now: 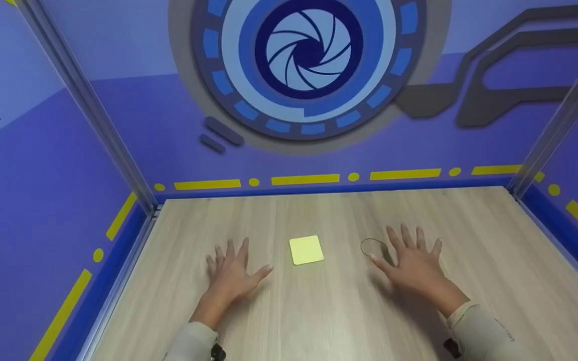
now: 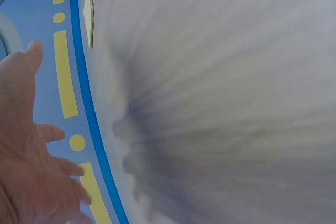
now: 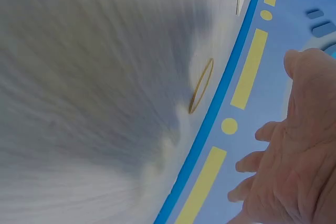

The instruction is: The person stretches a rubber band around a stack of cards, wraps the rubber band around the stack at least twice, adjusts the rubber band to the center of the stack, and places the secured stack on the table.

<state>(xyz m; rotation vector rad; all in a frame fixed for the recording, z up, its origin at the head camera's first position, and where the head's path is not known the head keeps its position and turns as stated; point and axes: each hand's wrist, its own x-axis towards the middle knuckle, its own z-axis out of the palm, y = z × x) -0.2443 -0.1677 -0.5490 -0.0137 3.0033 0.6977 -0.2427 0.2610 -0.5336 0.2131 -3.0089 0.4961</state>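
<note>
My left hand (image 1: pixel 231 276) hovers above the wooden table, palm down, fingers spread and thumb out to the right, holding nothing. To its right lies a flat yellow square with rounded corners (image 1: pixel 306 250), apart from both hands; edge-on in the left wrist view, the yellow square (image 2: pixel 88 13) looks thin and perhaps layered. My right hand (image 1: pixel 416 266) is also spread palm down above the table and holds nothing. Under its thumb and index finger lies a thin brownish loop, like a rubber band (image 1: pixel 362 244). In the right wrist view the rubber band (image 3: pixel 191 109) lies on the tabletop, apart from the hand.
The light wooden table (image 1: pixel 289 316) is bounded by a blue-purple back wall (image 1: pixel 138 145) with yellow dashes and by side walls. Metal posts (image 1: pixel 88 105) stand at both back corners. Each sleeve has a dark strap piece near the wrist.
</note>
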